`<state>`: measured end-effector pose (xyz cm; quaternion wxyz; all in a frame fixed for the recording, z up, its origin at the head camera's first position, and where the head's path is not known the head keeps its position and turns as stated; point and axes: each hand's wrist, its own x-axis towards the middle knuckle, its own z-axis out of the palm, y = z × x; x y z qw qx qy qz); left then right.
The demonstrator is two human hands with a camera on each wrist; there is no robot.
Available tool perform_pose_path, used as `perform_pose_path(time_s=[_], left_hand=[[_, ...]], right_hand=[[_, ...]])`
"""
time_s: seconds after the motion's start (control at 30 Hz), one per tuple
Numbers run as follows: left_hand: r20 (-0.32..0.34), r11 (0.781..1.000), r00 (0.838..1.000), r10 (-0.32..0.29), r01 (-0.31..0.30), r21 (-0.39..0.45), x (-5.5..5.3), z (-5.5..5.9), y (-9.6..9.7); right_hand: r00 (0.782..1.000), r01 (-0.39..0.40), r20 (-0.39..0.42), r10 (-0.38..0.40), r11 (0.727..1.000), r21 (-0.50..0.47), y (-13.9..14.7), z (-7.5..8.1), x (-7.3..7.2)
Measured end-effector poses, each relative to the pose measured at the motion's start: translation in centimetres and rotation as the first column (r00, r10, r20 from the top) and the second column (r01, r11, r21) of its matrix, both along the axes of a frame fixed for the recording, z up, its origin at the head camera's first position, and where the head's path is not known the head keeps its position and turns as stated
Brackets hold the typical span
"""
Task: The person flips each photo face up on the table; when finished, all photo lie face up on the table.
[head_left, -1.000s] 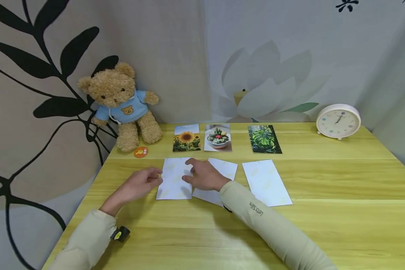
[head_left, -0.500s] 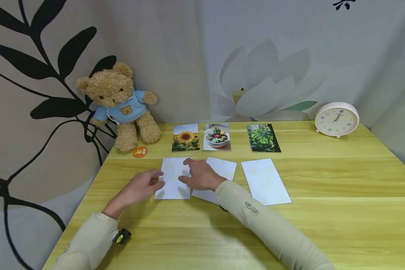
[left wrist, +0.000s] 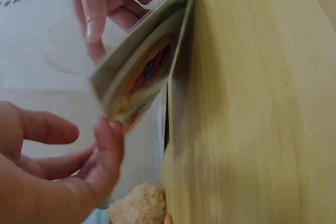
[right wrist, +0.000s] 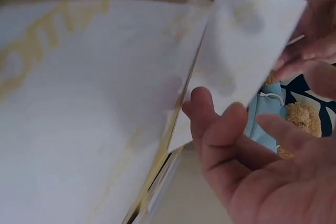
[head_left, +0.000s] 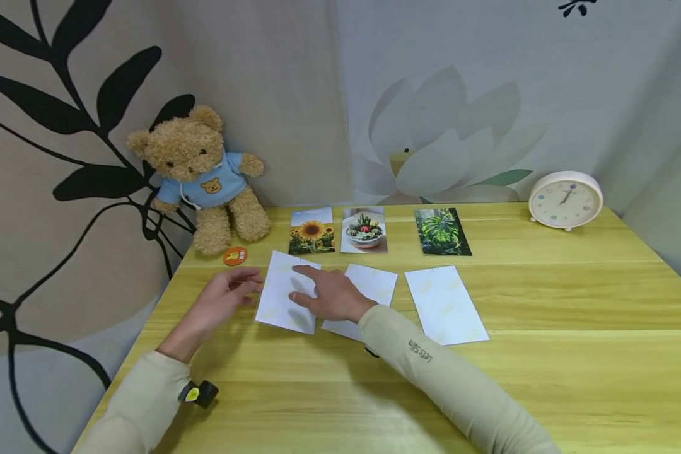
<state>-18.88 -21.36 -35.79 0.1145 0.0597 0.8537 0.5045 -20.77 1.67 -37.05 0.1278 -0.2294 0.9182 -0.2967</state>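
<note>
A white-backed picture card (head_left: pixel 286 296) tilts up with its left edge raised off the table; in the left wrist view its underside (left wrist: pixel 152 66) shows a round dish with red and dark colours. My left hand (head_left: pixel 218 302) holds the raised edge at its fingertips, seen close in the left wrist view. Over the card's right part reaches my right hand (head_left: pixel 335 295), index finger and thumb stretched out; in the right wrist view its fingertips (right wrist: pixel 201 98) are right at the card's edge. A second white-backed card (head_left: pixel 374 284) lies partly hidden under the right hand, and a third card (head_left: pixel 447 306) lies to its right.
Along the back lie face-up cards with sunflowers (head_left: pixel 312 232), a cactus bowl (head_left: pixel 364 231) and green leaves (head_left: pixel 444 232), with a gap before the leaf card. A teddy bear (head_left: pixel 204 180), an orange round sticker (head_left: pixel 235 256) and a white clock (head_left: pixel 565 200) stand or lie around them.
The left card lay flat before; now its left edge is raised and it has turned slightly. My left hand has drawn back left, and the right hand has shifted a little left.
</note>
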Motion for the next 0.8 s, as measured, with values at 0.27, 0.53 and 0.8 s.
perform_pose_path(time_s=[0.27,0.53,0.8], left_hand=[[0.031,0.976,0.999,-0.012,0.005,0.217,-0.7,-0.1,0.4],[0.044,0.972,0.998,-0.042,0.031,0.234,-1.0,-0.2,1.3],[0.060,0.981,0.998,-0.007,-0.005,0.193,-0.8,-0.1,1.8]], right_hand=[[1.000,-0.001,0.016,0.002,0.997,-0.079,-0.9,0.4,0.3],[0.998,-0.001,0.065,0.013,0.983,-0.186,-1.1,0.5,0.3],[0.995,0.022,0.099,0.009,0.953,-0.303,-0.8,0.6,0.2]])
